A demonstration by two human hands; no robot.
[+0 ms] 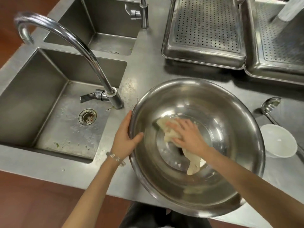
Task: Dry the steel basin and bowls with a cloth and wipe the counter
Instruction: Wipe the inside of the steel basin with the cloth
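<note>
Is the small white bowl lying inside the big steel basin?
No, the white bowl stands on the counter right of the steel basin, outside its rim.

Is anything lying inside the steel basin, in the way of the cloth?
Nothing visible. The right hand presses the cloth straight onto the bottom of the steel basin, and I see nothing else inside. The left hand grips only the rim, at the left side.
</note>
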